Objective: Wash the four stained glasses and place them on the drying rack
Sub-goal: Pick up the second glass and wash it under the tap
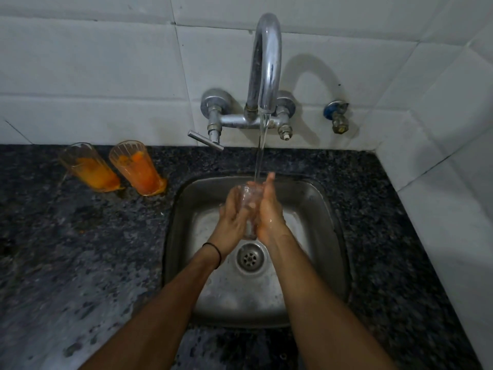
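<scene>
The left hand (234, 213) is curling its fingers round a clear glass (247, 206), while the right hand (270, 209) is pressing flat against the other side, fingers straight and pointing up. Between them the glass is standing roughly upright over the sink (184, 252), its mouth under the stream of water (260, 156) falling from the tap (266, 62). It is looking free of orange, so this is probably the rinse. To do it well, the left hand should be gripping firmly, since wet glass is slippery. The right palm should be rubbing round the wall, with water reaching the inside and the base, and the glass should be staying low over the basin.

Out on the dark stone surface (80, 263), left of the sink, two stained glasses (138, 169) are standing side by side near the wall, orange residue inside them and pooling at their feet. The tap's lever (205, 141) is jutting out between them and the stream, so reaching across calls for care. The drain (250, 257) is lying below the hands. No drying rack is showing here, nor a fourth glass.
</scene>
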